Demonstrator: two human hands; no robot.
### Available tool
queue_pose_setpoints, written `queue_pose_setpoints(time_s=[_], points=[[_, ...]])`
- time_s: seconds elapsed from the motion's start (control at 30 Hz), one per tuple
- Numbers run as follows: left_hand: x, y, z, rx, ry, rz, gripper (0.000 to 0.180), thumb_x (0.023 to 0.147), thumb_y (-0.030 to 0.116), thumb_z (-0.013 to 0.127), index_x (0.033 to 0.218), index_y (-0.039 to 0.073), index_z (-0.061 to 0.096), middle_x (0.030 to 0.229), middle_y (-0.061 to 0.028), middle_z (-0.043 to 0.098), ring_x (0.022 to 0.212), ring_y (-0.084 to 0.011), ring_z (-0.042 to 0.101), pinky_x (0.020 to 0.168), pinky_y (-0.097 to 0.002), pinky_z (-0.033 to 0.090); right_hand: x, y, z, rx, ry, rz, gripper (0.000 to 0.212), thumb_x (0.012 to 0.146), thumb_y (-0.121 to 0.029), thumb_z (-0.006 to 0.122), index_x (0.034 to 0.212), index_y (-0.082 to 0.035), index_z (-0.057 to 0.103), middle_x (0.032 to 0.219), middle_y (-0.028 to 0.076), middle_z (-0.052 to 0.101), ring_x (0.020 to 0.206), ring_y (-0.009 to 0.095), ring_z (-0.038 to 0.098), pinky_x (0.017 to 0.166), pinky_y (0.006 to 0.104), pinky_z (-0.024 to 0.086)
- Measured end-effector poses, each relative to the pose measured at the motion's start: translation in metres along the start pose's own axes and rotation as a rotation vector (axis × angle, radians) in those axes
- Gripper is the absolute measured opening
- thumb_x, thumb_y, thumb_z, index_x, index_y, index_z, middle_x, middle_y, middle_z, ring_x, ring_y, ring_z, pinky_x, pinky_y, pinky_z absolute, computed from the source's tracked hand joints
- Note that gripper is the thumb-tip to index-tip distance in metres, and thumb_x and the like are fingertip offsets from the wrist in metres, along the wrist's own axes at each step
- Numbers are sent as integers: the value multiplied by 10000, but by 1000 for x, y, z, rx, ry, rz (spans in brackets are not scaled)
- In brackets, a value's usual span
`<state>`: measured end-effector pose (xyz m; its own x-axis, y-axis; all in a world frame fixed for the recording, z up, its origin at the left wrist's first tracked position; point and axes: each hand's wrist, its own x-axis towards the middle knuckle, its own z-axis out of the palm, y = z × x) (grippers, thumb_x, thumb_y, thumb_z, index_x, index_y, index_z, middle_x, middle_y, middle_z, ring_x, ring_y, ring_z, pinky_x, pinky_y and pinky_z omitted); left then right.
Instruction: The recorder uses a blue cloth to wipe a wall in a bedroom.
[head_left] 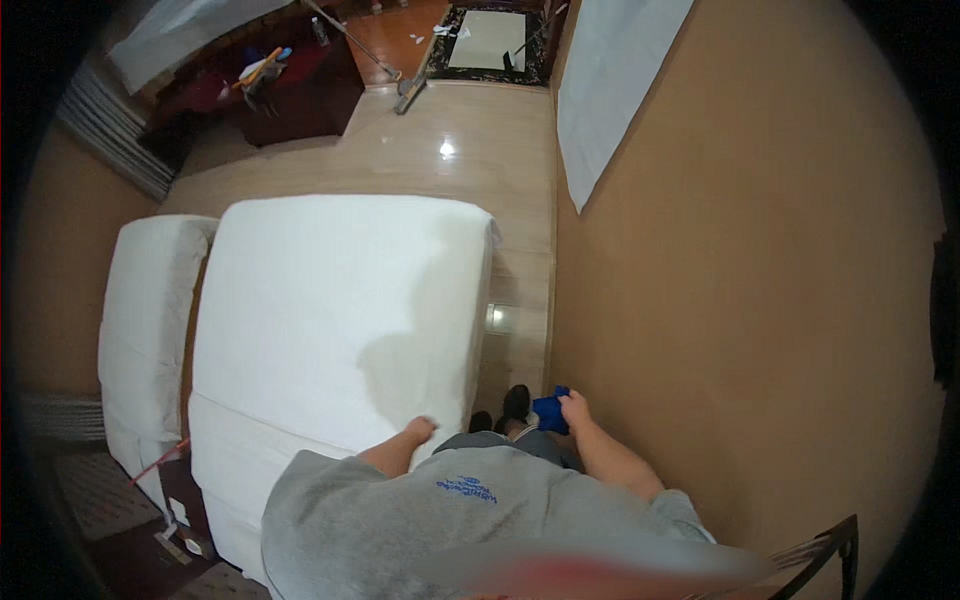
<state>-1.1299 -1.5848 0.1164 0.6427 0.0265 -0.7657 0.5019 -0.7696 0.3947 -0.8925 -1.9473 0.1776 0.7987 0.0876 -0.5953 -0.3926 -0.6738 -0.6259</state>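
Tan wall (760, 250) is flanking the right hand (574, 409), which is gripping blue cloth (548, 415) beside the white bed (310, 300); left hand (421, 431) is sitting at its edge, can't tell if gripping; best be keeping cloth bunched, off the shoes (516, 402).

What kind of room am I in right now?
Probably a bedroom or guest room: there's a wide white-covered bed, a narrower white-covered bed alongside, and a dark red desk.
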Motion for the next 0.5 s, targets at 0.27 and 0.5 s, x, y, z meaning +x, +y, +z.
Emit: queue_pose_setpoints(time_s=[0.27, 0.5], points=[[46, 214, -198, -837, 308, 343, 374, 924, 202, 555, 1249, 19, 560, 1163, -131, 638, 1055, -236, 602, 931, -336, 455, 147, 3, -34, -65, 1, 254, 356, 815, -168, 483, 1065, 22, 649, 1055, 247, 658, 1004, 407, 627, 867, 446, 478], [98, -9, -120, -228, 491, -9, 310, 861, 201, 564, 1107, 34, 653, 1052, -187, 672, 973, -300, 642, 825, -415, 506, 217, -177, -21, -144, -261, -85, 275, 842, -150, 591, 1069, -14, 665, 945, 124, 684, 871, 243, 641, 780, 367, 508]])
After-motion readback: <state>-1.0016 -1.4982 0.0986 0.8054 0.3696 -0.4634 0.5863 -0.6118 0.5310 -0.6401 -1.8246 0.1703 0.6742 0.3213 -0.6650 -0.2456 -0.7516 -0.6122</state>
